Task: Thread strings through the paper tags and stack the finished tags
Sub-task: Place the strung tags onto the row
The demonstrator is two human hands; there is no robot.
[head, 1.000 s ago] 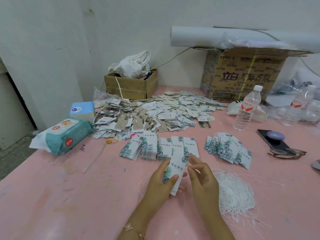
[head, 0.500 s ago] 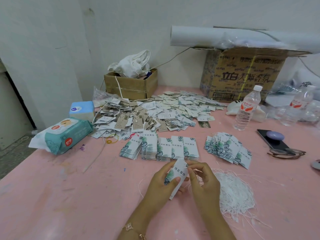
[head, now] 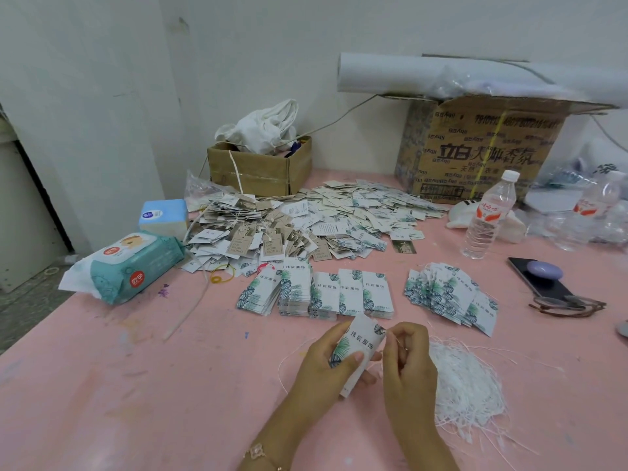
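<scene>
Just left of the string pile [head: 465, 385], the left hand [head: 323, 367] grips a tag [head: 360, 348], its long axis tilted. The hole end points up toward the right hand [head: 409, 363], which is nearer and pinches a string [head: 396, 341].

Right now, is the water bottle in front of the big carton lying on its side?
No, the water bottle stands upright on the pink table, its white cap on top.

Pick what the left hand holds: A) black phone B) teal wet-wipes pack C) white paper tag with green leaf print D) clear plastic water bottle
C: the left hand grips the white paper tag with green leaf print in curled fingers, while the right hand pinches a thin white string at its top corner.
</scene>
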